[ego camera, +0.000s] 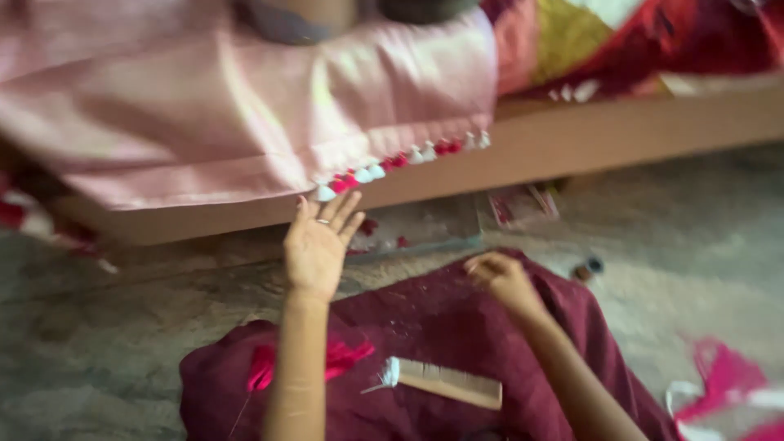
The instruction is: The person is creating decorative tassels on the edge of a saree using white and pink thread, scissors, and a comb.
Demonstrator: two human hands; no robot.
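Note:
My left hand (316, 242) is raised palm up with fingers spread, a ring on one finger, just below the tasselled hem of a pink cloth (245, 114). Red and white tassels (400, 161) hang along that hem. My right hand (502, 278) is curled with fingertips pinched together above my maroon-clad lap (441, 327); the blur hides whether it pinches anything. On the lap lie a bunch of bright pink thread (339, 359) and a tan comb (449, 382) with white threads at its end.
A wooden bed edge (621, 135) runs across the back, with red and yellow fabric (621, 41) on it. On the stone floor (694, 245) lie small packets (518, 206), a small spool (588, 268), and pink and white thread scraps (727, 384).

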